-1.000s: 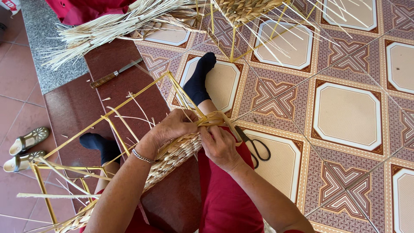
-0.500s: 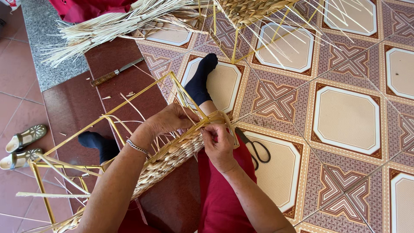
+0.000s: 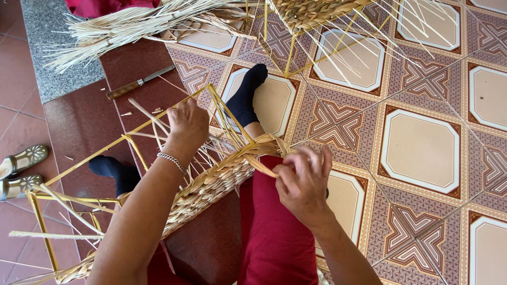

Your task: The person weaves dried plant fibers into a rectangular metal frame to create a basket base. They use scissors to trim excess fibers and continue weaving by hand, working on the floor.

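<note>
A yellow wire frame (image 3: 127,132) lies across my lap, its near rail wrapped in woven straw braid (image 3: 211,184). My left hand (image 3: 187,125) reaches into the frame and rests on loose straw strands sticking up from the weave. My right hand (image 3: 303,179) pinches a flat straw strand (image 3: 261,166) that runs from the frame's wrapped corner (image 3: 269,143). My legs in red trousers and black socks (image 3: 245,97) lie under the frame.
A wooden-handled knife (image 3: 138,82) lies on the dark red step. A bundle of loose straw (image 3: 132,26) and another partly woven frame (image 3: 311,13) sit at the top. Two sandals (image 3: 21,169) rest at the left. Patterned floor tiles (image 3: 422,148) spread to the right.
My left hand lifted off the wrapped corner and moved up into the frame's loose strands. My right hand drew back to the right, pulling the strand, and now hides the scissors beneath it.
</note>
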